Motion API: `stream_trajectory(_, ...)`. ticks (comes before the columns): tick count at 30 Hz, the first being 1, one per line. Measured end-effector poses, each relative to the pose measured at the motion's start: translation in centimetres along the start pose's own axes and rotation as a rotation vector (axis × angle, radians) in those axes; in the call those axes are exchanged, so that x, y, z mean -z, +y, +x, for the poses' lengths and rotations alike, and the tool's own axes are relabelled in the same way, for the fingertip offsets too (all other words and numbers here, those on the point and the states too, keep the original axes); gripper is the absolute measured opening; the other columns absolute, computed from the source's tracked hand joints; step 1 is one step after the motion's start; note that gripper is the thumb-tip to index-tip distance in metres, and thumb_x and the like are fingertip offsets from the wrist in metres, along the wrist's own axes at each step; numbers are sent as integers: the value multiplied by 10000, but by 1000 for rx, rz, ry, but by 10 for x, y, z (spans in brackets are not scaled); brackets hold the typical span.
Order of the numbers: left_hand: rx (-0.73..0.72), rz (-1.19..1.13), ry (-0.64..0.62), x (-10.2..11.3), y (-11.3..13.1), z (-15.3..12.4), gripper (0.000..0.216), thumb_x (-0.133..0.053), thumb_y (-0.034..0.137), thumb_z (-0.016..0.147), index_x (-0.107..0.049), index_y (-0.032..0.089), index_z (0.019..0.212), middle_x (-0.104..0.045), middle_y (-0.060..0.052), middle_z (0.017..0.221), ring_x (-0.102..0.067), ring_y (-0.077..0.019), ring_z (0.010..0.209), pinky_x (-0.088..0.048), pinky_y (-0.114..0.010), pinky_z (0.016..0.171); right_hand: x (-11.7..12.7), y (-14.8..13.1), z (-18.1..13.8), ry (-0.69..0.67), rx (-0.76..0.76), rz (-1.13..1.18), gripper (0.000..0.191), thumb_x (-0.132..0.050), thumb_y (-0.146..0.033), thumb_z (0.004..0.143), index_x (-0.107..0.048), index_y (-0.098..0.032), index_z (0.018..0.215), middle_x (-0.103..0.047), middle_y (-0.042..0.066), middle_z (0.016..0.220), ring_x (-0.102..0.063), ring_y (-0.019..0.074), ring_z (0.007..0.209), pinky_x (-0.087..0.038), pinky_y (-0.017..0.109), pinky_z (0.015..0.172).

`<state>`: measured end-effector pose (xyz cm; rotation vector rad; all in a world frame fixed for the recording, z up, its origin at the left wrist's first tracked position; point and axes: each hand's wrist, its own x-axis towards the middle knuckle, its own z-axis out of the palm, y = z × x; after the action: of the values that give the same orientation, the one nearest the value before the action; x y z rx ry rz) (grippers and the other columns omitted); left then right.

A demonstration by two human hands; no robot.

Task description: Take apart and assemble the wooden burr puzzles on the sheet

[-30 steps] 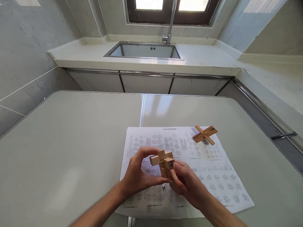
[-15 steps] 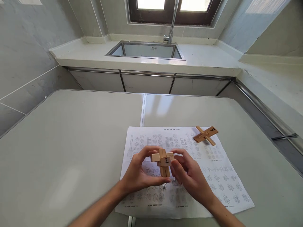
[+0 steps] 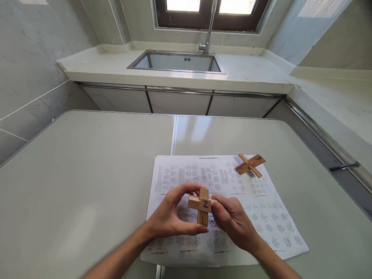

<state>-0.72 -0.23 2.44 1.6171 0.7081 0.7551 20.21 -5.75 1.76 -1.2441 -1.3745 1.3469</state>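
A cross-shaped wooden burr puzzle [image 3: 202, 205], marked "2" on its near face, is held up over the printed sheet. My left hand [image 3: 171, 215] grips its upright bar, thumb at the bottom end and fingers at the top. The fingers of my right hand [image 3: 234, 217] pinch the bar end on the right side. Part of that bar is hidden by the fingers. Beneath both hands lies the white instruction sheet [image 3: 276, 232], printed with rows of small diagrams. On its far right corner rests a second, flat wooden cross piece [image 3: 250, 166], marked with a dark numeral.
The pale table [image 3: 87, 186] has a seam down its middle. Beyond it stands a counter [image 3: 101, 66] with a sink [image 3: 180, 62] and a tap [image 3: 207, 38] below a window. A metal-edged counter runs along the right.
My right hand has closed on the puzzle's right bar end. The puzzle is slightly lower and turned a little, showing its left bar more fully.
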Motion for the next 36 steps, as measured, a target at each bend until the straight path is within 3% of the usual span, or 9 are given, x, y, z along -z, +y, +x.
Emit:
stream_trajectory(4, -72, 84, 6, -2, 3, 0, 709, -919, 244, 709, -618, 294, 1349, -728, -57, 1174, -692, -254, 1052, -571, -407, 992, -1, 3, 0, -50, -145, 161, 585, -499, -698, 985, -410, -241, 631, -329, -65, 494, -269, 90, 424, -227, 249, 421)
stream_trajectory(9, -138, 130, 12, -2, 7, 1, 718, -864, 172, 763, -594, 316, 1412, -699, -72, 1272, -676, -265, 1147, -561, -428, 1040, -1, 1, 2, -46, -187, 222, 597, -553, -719, 960, -429, -236, 632, -360, -71, 474, -291, 82, 414, -255, 236, 419)
stream_trajectory(12, -101, 139, 55, -3, 4, 2, 777, -846, 216, 826, -519, 343, 1519, -697, -77, 1339, -666, -278, 1218, -537, -460, 1090, -1, -1, 4, -40, -231, 297, 604, -527, -696, 992, -467, -226, 618, -407, -58, 421, -347, 88, 381, -306, 235, 423)
stream_trajectory(15, -54, 113, 156, -3, -2, 4, 732, -780, 284, 920, -453, 341, 1573, -653, -99, 1455, -638, -289, 1290, -523, -488, 1097, 2, -2, 9, 11, -335, 485, 596, -539, -696, 984, -519, -208, 641, -408, -67, 409, -322, 74, 336, -262, 212, 367)
stream_trajectory(20, 17, 134, 281, -3, -4, 7, 389, -682, 342, 999, -618, 289, 1380, -678, -96, 1387, -668, -246, 1177, -552, -431, 1014, 18, 0, 22, 212, -443, 853, 407, -742, -531, 903, -615, -173, 759, -373, -112, 482, -267, 31, 362, -249, 127, 326)
stream_trajectory(23, 63, 132, 280, -3, -2, 8, 286, -650, 377, 1018, -660, 267, 1282, -702, -80, 1277, -677, -226, 1118, -556, -391, 994, 31, 7, 29, 174, -427, 1089, 287, -799, -372, 865, -609, -169, 796, -378, -117, 533, -253, 22, 375, -215, 94, 284)
stream_trajectory(27, 94, 121, 269, -5, -2, 7, 253, -633, 403, 1024, -663, 256, 1227, -704, -62, 1165, -682, -203, 1005, -571, -368, 949, 45, 14, 33, 198, -363, 1270, 204, -759, -281, 917, -597, -175, 855, -400, -116, 569, -317, 30, 387, -294, 81, 291)
stream_trajectory(31, 100, 121, 267, -5, -4, 8, 215, -603, 406, 1039, -660, 248, 1173, -689, -55, 1138, -670, -183, 929, -582, -345, 887, 49, 13, 34, 262, -263, 1271, 202, -779, -271, 926, -600, -183, 891, -425, -107, 617, -366, 32, 414, -358, 85, 337)
stream_trajectory(36, 114, 124, 226, -6, -3, 8, 180, -601, 380, 1031, -672, 218, 1065, -714, -47, 1003, -681, -186, 904, -570, -324, 835, 32, 9, 31, 234, -269, 1014, 244, -804, -339, 906, -616, -184, 891, -428, -101, 631, -302, 34, 431, -282, 116, 351)
